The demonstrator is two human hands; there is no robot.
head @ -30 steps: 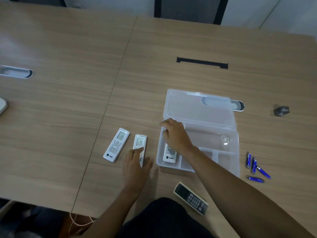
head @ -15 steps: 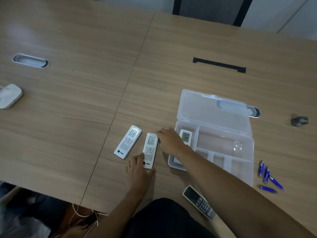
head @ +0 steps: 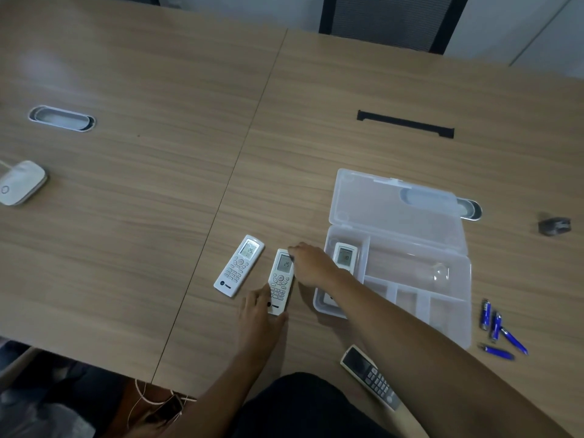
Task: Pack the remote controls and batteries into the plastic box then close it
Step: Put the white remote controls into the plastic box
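I see a wooden bench [head: 158, 200] with a dark chair [head: 388, 20] past its far edge. The open plastic box [head: 410, 248] sits toward the right edge, one white remote [head: 344, 256] in its left compartment. My right hand [head: 311, 263] touches the top of the middle remote [head: 281, 281]; my left hand [head: 259, 314] rests at its bottom, neither clenched round it. Blue batteries [head: 496, 330] lie right of the box.
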